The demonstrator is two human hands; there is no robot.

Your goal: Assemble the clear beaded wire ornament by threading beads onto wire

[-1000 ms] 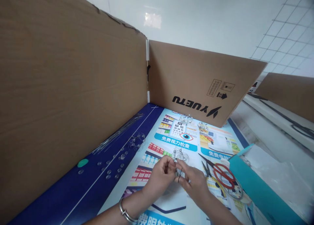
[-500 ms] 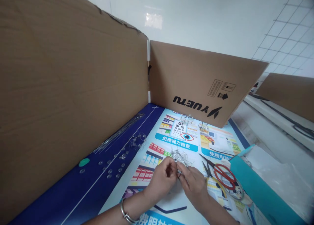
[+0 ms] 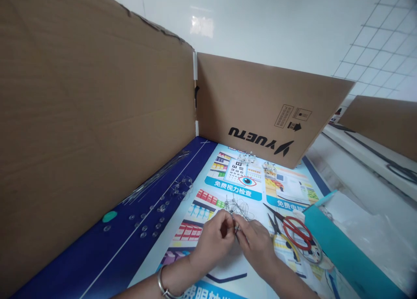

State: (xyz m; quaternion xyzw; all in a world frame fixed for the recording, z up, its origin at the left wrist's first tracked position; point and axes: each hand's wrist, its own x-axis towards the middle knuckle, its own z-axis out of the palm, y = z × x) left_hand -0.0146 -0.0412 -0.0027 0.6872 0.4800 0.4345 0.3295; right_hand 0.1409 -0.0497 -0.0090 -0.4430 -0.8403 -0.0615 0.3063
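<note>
My left hand (image 3: 213, 240) and my right hand (image 3: 256, 244) meet fingertip to fingertip low in the middle of the view. Between them they pinch a small piece of thin wire (image 3: 235, 227); its exact shape is too small to tell. Just beyond the fingers lies a tangled heap of bent wire pieces (image 3: 238, 205) on a printed poster (image 3: 228, 190) that covers the table. A silver bracelet (image 3: 164, 286) circles my left wrist.
Red-handled scissors (image 3: 295, 230) and black pliers (image 3: 273, 223) lie right of my hands, beside a teal box (image 3: 339, 251). Several clear beads (image 3: 153, 220), a green disc (image 3: 110, 216) and straight wires (image 3: 156, 176) lie at the left. Cardboard walls (image 3: 94, 116) stand left and behind.
Both hands have shifted slightly toward me and stayed together on the wire; the fingers have turned it a little. The camera view has wobbled slightly.
</note>
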